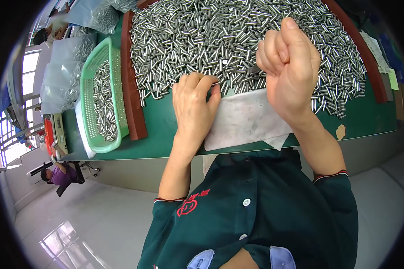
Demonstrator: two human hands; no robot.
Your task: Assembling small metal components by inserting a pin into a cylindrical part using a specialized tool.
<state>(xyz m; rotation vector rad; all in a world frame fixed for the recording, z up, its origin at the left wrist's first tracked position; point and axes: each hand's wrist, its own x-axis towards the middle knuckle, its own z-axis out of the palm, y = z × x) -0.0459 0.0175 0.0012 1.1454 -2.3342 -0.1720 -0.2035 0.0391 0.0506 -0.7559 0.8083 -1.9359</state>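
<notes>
A broad heap of small, shiny metal pins [202, 40] covers the green table [159, 119]. At the heap's near edge is my left hand [191, 101], its fingers curled and a metal pin [216, 84] showing between thumb and forefinger. My right hand [292, 67] is raised over the heap, closed in a fist with the thumb up. A small dark piece [254, 70] sticks out beside its curled fingers; the rest of whatever it holds is hidden. Between my wrists a whitish, smudged cloth [244, 119] lies on the table's front part.
Reddish-brown bars [132, 85] border the heap left and right. Beyond the left one stands a green plastic basket [86, 89] with pins inside. Clear bags [60, 87] of parts lie farther left. A person in purple [63, 175] sits in the left background.
</notes>
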